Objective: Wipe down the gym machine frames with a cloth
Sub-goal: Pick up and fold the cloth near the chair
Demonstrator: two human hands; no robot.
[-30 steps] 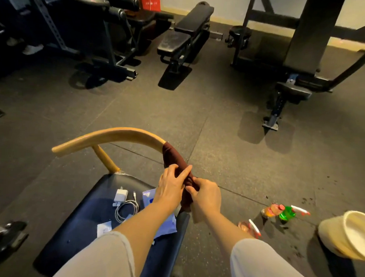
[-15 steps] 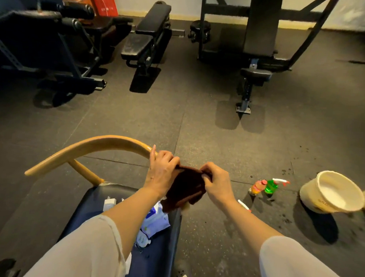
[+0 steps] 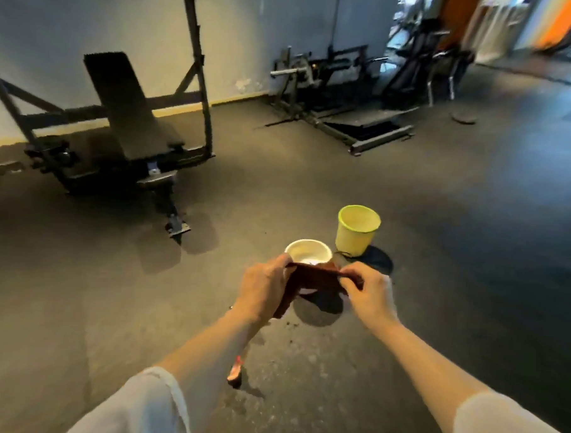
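Both hands, left (image 3: 264, 289) and right (image 3: 369, 293), pinch a cloth (image 3: 311, 279) taut above a bowl (image 3: 308, 251); likely wetting comes next, before wiping frames.

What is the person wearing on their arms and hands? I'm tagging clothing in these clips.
Both arms wear loose, pale grey-white sleeves pushed up near the elbows, leaving the forearms bare. The left hand and right hand are ungloved; no rings or watch are clearly visible.

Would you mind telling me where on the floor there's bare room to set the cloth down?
Bare floor lies left of the white bowl, between it and the bench foot, and right of the yellow bucket. It is crowded under the cloth, held by the left hand and right hand, where bowl and bucket stand close.
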